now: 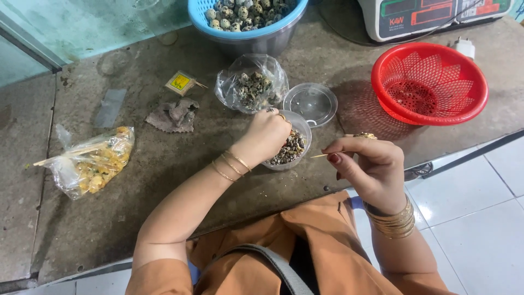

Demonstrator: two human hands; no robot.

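Snail cup (297,143) under curled left hand (266,136), fingers dipped in; right hand (367,164) pinches toothpick (320,155)

Small yellow square packet (180,82) left of centre; white scale's red-green screen (431,12) top right.

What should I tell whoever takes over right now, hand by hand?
Left hand: fingers down in the clear plastic cup of small snail shells, at the counter's near edge.
Right hand: pinching a thin wooden pick, tip toward the cup, touching nothing.
Nearby: the cup's clear lid lies off; an open bag of shells sits behind; the red basket is empty.
Done: cup opened. Left: the cup is still well filled.
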